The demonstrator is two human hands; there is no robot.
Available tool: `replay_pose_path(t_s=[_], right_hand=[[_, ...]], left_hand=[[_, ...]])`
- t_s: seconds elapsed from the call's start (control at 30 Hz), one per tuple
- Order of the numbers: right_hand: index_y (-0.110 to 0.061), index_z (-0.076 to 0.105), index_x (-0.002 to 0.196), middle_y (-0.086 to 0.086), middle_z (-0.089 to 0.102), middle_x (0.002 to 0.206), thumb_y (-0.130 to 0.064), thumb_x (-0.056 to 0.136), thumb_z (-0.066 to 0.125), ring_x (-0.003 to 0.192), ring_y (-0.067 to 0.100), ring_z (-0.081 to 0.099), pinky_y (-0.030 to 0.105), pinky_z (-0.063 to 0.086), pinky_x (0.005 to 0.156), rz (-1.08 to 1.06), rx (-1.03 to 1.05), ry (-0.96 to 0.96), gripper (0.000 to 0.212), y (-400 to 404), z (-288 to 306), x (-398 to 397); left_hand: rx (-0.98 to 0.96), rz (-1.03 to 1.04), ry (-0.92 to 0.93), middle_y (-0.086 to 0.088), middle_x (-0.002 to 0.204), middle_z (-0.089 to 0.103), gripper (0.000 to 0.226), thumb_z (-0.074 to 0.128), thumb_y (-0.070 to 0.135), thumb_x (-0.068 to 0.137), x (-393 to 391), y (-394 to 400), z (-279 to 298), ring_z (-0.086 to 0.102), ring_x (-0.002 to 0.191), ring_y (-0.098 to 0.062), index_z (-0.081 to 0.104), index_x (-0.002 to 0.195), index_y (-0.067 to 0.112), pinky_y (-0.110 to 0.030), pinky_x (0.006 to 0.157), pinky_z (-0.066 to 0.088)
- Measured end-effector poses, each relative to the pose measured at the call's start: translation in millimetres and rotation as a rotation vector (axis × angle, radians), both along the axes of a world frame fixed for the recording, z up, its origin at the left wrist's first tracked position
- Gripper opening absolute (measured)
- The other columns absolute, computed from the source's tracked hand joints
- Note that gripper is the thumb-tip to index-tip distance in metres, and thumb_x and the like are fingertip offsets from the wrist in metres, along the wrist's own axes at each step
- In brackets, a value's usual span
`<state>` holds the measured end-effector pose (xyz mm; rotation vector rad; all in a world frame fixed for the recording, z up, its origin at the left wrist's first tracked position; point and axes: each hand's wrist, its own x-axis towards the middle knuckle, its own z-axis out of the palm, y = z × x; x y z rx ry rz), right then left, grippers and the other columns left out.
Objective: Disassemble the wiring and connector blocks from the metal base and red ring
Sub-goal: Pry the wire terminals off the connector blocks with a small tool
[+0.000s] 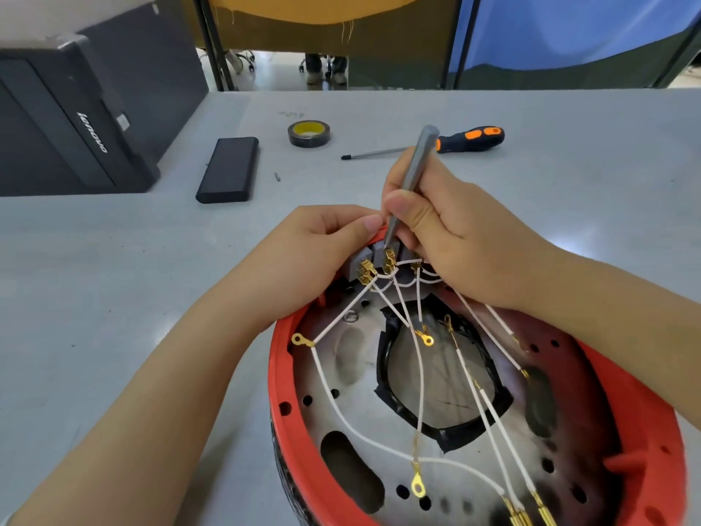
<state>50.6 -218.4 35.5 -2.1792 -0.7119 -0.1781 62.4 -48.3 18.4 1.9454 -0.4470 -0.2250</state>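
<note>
Left hand [322, 237] pinches connector blocks [373, 260] steady; right hand [451, 229] grips grey driver [413, 172], tip on block terminal, likely loosening it.

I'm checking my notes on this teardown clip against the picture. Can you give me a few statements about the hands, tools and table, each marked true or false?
1. The right hand holds a slim grey metal tool with its tip at the grey connector blocks. True.
2. The left hand rests flat on the table, away from the blocks. False: its fingers pinch at the blocks on the far edge of the red ring.
3. The orange-and-black screwdriver lies unused on the table. True.
4. The roll of tape sits inside the red ring. False: it lies on the table beyond the hands.
5. White wires with gold ring terminals lie over the metal base. True.
</note>
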Motion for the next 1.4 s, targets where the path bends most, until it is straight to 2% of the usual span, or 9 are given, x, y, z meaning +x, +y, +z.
replay_pose_path(t_s=[0.07,0.27,0.47,0.63,0.77,0.9,1.13,1.3,1.4], right_hand=[[-0.029,0.04,0.085,-0.009,0.048,0.06,-0.023,0.102,0.036,0.051,0.0,0.047,0.011,0.038,0.052,0.0,0.016,0.071,0.018,2,5,4],[-0.027,0.041,0.086,-0.03,0.051,0.052,-0.026,0.103,0.035,0.048,-0.009,0.051,0.006,0.037,0.046,-0.008,0.006,0.176,0.019,8,11,16],[-0.021,0.043,0.087,-0.01,0.045,0.062,-0.023,0.103,0.036,0.042,-0.009,0.05,0.005,0.035,0.041,-0.033,0.123,0.222,0.018,7,11,11],[-0.029,0.044,0.088,-0.004,0.053,0.064,-0.029,0.102,0.036,0.049,0.001,0.049,0.011,0.038,0.047,-0.026,0.06,0.14,0.016,0,11,2],[-0.028,0.045,0.088,-0.003,0.055,0.066,-0.029,0.102,0.037,0.055,0.005,0.05,0.022,0.045,0.055,-0.058,0.099,0.077,0.016,-4,3,-10],[-0.029,0.046,0.089,-0.004,0.057,0.068,-0.03,0.101,0.037,0.056,0.004,0.052,0.016,0.043,0.056,-0.083,0.106,0.07,0.015,-6,0,-11],[-0.032,0.046,0.09,-0.004,0.058,0.07,-0.029,0.102,0.038,0.056,0.005,0.053,0.013,0.041,0.054,-0.089,0.024,0.003,0.015,-3,-3,-11],[-0.033,0.044,0.085,-0.005,0.055,0.061,-0.026,0.101,0.039,0.049,0.004,0.05,0.013,0.037,0.051,-0.104,0.061,0.059,0.019,3,1,-6],[-0.032,0.043,0.082,-0.014,0.056,0.056,-0.026,0.101,0.039,0.045,-0.001,0.052,0.01,0.038,0.048,-0.14,0.04,0.127,0.021,8,9,3]], left_hand=[[-0.001,-0.005,0.016,0.007,0.088,0.074,0.024,0.048,0.036,0.096,-1,0,0,0.068,0.092,-0.023,0.072,0.094,0.036,-0.039,0.09,0.051],[-0.005,0.019,0.029,0.005,0.091,0.074,0.024,0.049,0.033,0.097,-1,-1,1,0.068,0.093,-0.026,0.072,0.098,0.034,-0.053,0.092,0.048],[0.013,0.029,0.018,0.0,0.092,0.074,0.024,0.048,0.036,0.097,-4,-3,4,0.064,0.096,-0.04,0.071,0.098,0.038,-0.063,0.085,0.048],[0.018,0.024,0.007,-0.006,0.093,0.073,0.023,0.048,0.039,0.096,-4,-3,4,0.062,0.096,-0.041,0.072,0.096,0.039,-0.059,0.087,0.048],[0.041,0.021,-0.003,0.015,0.09,0.073,0.023,0.048,0.039,0.096,-2,-1,2,0.068,0.09,-0.012,0.07,0.1,0.038,-0.032,0.089,0.051],[0.045,0.021,-0.015,0.02,0.089,0.072,0.023,0.048,0.038,0.096,-2,0,2,0.066,0.086,-0.002,0.07,0.102,0.038,-0.014,0.078,0.048],[0.052,0.021,-0.033,0.015,0.089,0.072,0.023,0.048,0.037,0.096,-3,0,3,0.066,0.087,-0.007,0.071,0.097,0.037,-0.013,0.075,0.047],[0.057,0.01,-0.041,0.006,0.089,0.073,0.024,0.047,0.037,0.096,-3,0,4,0.066,0.09,-0.019,0.071,0.094,0.038,-0.023,0.079,0.047],[0.06,0.01,-0.032,0.002,0.092,0.073,0.024,0.047,0.037,0.097,-4,-1,5,0.065,0.094,-0.027,0.071,0.095,0.041,-0.04,0.089,0.048]])
